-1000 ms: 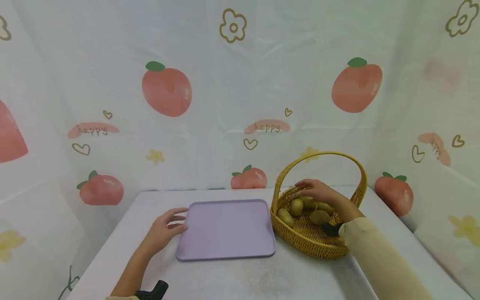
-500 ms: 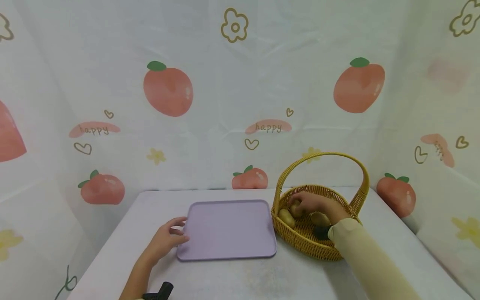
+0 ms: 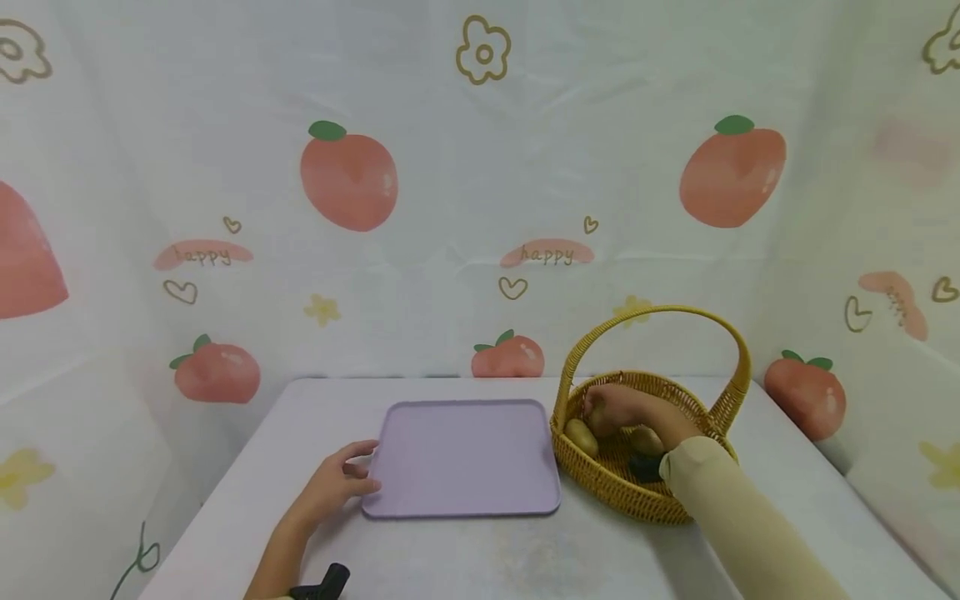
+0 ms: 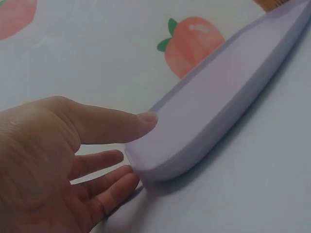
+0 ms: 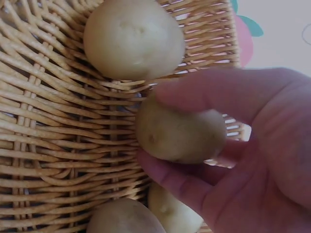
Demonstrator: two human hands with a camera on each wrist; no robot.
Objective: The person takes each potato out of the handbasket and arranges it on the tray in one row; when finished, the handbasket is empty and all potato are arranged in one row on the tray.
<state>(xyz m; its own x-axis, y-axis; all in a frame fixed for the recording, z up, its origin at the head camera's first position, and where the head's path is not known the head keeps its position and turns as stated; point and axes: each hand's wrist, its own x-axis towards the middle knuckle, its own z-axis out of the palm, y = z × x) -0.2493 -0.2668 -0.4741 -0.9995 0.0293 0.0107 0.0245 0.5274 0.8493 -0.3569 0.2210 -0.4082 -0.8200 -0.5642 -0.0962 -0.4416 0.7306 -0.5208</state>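
Note:
In the right wrist view, my right hand (image 5: 252,141) holds a potato (image 5: 180,131) between thumb and fingers, inside a wicker basket (image 3: 637,497) with a tall arched handle. A larger, paler potato (image 5: 133,41) lies on one side of it. On the other side are a brownish potato (image 5: 126,218) and a yellowish one (image 5: 170,208), partly behind my fingers. My left hand (image 3: 330,487) is at the left edge of a flat lilac tray (image 3: 468,458). Its thumb reaches over the rim, and the other fingers, loosely spread, lie outside the corner.
Tray and basket stand side by side on a white-covered table (image 3: 450,558), the basket on the right. A white curtain (image 3: 420,292) printed with peaches and flowers hangs behind and at both sides. The basket's handle (image 3: 660,310) arches above my right hand.
My right hand has come down from above the potatoes into the basket and closed its fingers on one. My left hand has shifted slightly towards me along the tray's left edge.

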